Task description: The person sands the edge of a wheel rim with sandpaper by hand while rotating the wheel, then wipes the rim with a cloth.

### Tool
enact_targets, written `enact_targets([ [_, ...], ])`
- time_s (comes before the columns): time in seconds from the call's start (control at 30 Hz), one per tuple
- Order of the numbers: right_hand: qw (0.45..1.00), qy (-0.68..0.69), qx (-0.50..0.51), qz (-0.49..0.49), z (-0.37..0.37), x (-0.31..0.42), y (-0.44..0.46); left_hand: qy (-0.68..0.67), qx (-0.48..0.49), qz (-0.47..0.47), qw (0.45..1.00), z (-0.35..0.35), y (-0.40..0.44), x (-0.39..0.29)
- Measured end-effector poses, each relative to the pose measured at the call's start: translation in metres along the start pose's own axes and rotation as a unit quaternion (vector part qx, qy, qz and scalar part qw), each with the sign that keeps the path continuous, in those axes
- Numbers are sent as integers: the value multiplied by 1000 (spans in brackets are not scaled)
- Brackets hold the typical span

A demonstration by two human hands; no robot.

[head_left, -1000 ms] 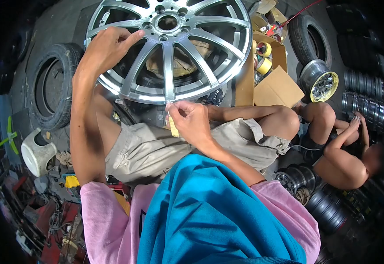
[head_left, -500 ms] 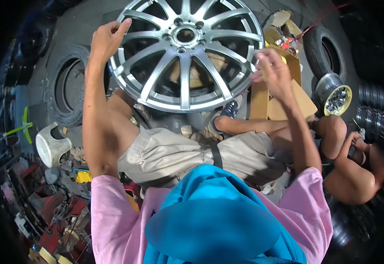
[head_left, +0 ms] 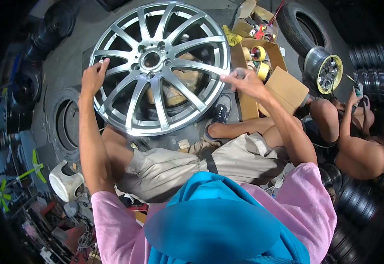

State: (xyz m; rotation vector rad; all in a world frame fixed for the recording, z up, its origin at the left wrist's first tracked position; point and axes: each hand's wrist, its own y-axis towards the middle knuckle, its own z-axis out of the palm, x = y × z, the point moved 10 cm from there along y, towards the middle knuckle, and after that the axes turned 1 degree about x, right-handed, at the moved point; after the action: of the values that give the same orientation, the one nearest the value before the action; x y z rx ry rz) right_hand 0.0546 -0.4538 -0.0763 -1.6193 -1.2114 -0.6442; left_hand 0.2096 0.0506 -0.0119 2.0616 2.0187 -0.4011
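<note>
A silver multi-spoke wheel (head_left: pixel 150 75) is in front of me above my bent legs, its open spokes facing up. My left hand (head_left: pixel 94 78) is closed on its left edge, with the thumb near a spoke end. At the right edge, my right hand (head_left: pixel 244 82) grips the rim with thumb and fingertips; its other fingers are curled and slightly blurred. Something brown and crumpled (head_left: pixel 174 92) shows through the spokes, under the wheel.
An open cardboard box (head_left: pixel 247 103) with yellow tape rolls (head_left: pixel 262 70) stands right of the wheel. Beyond are a tire (head_left: pixel 284 22) and a yellow-lipped wheel (head_left: pixel 329 75). Another person (head_left: pixel 354 149) sits at right. At left are a tire (head_left: pixel 62 119) and a white stool (head_left: pixel 66 181).
My right hand has left the wheel's near edge, where it pinched a yellow strip, and now grips the right edge; the strip is gone from it. My left hand has shifted outward. The view has shifted.
</note>
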Motion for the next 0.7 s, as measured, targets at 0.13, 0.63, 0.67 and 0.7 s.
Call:
enact_targets([
  [0.13, 988, 38, 136, 55, 49, 20, -31, 54, 43, 2, 998, 31, 9, 9],
  [0.63, 987, -129, -88, -26, -49, 23, 96, -6, 162, -10, 987, 41, -81, -49],
  [0.67, 982, -160, -87, -48, -60, 30, 117, -10, 144, 11, 989, 37, -93, -64],
  [0.7, 982, -150, -85, -75, -65, 42, 128, 12, 145, 5, 989, 42, -99, -68],
])
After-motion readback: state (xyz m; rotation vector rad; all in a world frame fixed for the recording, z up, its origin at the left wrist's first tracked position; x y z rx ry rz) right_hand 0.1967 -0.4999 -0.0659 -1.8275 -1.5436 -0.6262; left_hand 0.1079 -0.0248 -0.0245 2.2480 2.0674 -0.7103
